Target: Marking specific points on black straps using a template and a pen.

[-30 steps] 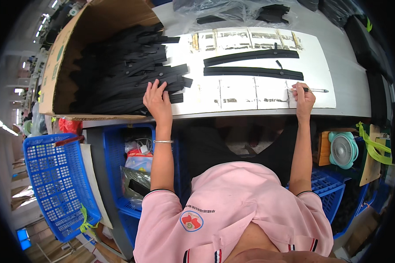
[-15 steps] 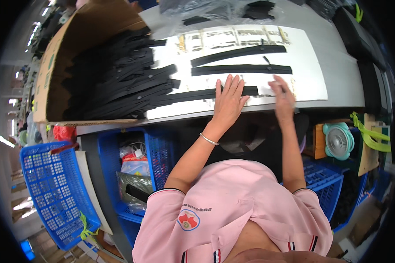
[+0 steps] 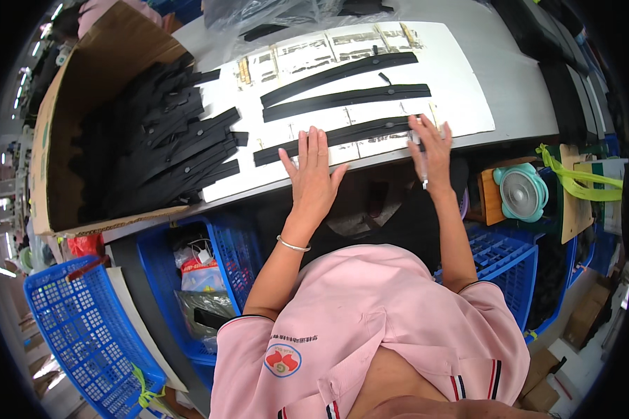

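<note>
Three long black strips lie side by side on a white board (image 3: 461, 84) on the grey table. My left hand (image 3: 311, 171) rests flat, fingers spread, on the nearest black strip (image 3: 356, 133) near its left half. My right hand (image 3: 430, 150) lies flat on the same strip's right end at the board's front edge. A second strip (image 3: 346, 103) and a third strip (image 3: 339, 75) lie further back. Neither hand grips anything.
A cardboard box (image 3: 84, 77) full of black strips (image 3: 157, 157) stands at the left. Blue crates (image 3: 84, 342) sit under the table at left and right. A small teal fan (image 3: 523, 192) and green tape are at the right. Clear plastic bags lie at the back.
My left hand moved from the box of strips rightward onto the board, bringing a third strip that now lies flat. My right hand left the board's right side and pressed down on the strip's end.
</note>
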The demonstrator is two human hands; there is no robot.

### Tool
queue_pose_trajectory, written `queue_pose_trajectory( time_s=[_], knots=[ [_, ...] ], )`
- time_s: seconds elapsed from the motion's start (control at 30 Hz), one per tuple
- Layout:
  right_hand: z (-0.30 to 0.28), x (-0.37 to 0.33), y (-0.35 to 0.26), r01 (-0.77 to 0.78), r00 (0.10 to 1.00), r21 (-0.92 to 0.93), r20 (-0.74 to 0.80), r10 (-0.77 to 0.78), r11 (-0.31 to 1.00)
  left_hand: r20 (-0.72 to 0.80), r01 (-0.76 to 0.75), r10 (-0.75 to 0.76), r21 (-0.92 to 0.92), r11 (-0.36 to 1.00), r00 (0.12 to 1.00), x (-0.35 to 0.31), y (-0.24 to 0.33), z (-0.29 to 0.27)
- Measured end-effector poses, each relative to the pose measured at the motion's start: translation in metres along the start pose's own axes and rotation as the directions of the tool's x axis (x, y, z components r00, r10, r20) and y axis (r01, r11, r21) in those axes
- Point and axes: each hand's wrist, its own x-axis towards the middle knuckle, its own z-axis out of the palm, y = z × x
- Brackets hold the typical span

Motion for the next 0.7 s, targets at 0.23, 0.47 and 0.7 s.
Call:
queue_pose_trajectory(
  time_s=[0.23, 0.47, 0.7],
  knots=[
    [-0.002, -0.008, 0.021, -0.020, 0.999, -0.049, -0.036, 0.018, 0.999, -0.062, 0.154, -0.153, 0.014, 0.988, 0.986, -0.024, -0.013, -0.014],
    [-0.001, -0.005, 0.017, -0.038, 0.998, -0.066, -0.047, 0.035, 0.997, -0.105, 0.182, -0.180, 0.013, 0.983, 0.978, -0.031, -0.042, -0.015],
    [-0.012, 0.030, -0.042, -0.101, 0.992, 0.241, -0.046, 0.115, 0.965, -0.136, 0.190, -0.189, -0.001, 0.982, 0.972, -0.030, -0.042, -0.009]
  ],
)
